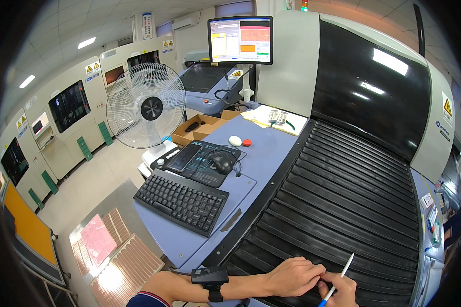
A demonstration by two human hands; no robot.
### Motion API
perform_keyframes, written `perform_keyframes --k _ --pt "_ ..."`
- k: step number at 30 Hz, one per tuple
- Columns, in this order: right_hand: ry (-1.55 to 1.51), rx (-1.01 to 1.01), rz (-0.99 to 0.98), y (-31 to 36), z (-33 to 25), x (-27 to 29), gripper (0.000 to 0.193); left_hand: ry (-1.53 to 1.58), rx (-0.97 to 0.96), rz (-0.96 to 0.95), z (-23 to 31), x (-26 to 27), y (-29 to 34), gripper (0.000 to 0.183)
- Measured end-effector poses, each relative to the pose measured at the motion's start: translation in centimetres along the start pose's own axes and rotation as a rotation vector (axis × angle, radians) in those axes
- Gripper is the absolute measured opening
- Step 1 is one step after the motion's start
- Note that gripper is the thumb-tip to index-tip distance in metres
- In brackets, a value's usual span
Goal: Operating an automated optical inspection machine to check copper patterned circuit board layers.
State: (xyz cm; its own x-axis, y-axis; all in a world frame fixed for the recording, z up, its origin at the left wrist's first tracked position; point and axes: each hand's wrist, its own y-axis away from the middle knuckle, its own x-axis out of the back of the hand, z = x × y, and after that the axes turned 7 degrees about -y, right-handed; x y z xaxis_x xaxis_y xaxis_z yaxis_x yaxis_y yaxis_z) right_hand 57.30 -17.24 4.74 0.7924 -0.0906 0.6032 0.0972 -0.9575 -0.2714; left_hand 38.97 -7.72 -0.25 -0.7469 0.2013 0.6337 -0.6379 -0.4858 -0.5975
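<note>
A pale floor (pixel 82 187) spreads across the left — smooth and lightly shiny — under a panelled ceiling (pixel 112 20) with glowing strip lights (pixel 86 43). Tall cream cabinets (pixel 69 143) with dark windows (pixel 69 106) line that side. Toward the back, an air conditioner (pixel 184 22) hangs high; an orange board (pixel 28 217) stands near the left edge.

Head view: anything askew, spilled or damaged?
No spill or damage shows. Slightly odd: the thin pink sheet at lower left appears to lie unevenly on a copper-striped flat panel, partly covering it. The slim white-and-blue pen in the right hand and the ribbed black cover look normal.
</note>
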Motion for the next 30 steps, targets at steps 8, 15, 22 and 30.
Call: perform_keyframes --k 8,15,22,30 --pt "0.001 0.031 0.004 -0.07 -0.02 0.04 0.019 -0.006 0.0 -0.021 -0.07 0.01 0.05 0.014" --pt "0.002 0.039 0.003 -0.05 0.01 0.02 0.019 -0.005 0.004 -0.036 0.08 0.24 0.0 0.013" --pt "-0.011 0.038 -0.001 -0.12 -0.03 0.08 0.019 -0.001 0.0 -0.027 -0.15 -0.12 0.05 0.014" --pt "-0.014 0.032 0.001 -0.12 0.1 -0.09 0.02 -0.012 0.008 -0.019 -0.01 0.25 0.06 0.016"
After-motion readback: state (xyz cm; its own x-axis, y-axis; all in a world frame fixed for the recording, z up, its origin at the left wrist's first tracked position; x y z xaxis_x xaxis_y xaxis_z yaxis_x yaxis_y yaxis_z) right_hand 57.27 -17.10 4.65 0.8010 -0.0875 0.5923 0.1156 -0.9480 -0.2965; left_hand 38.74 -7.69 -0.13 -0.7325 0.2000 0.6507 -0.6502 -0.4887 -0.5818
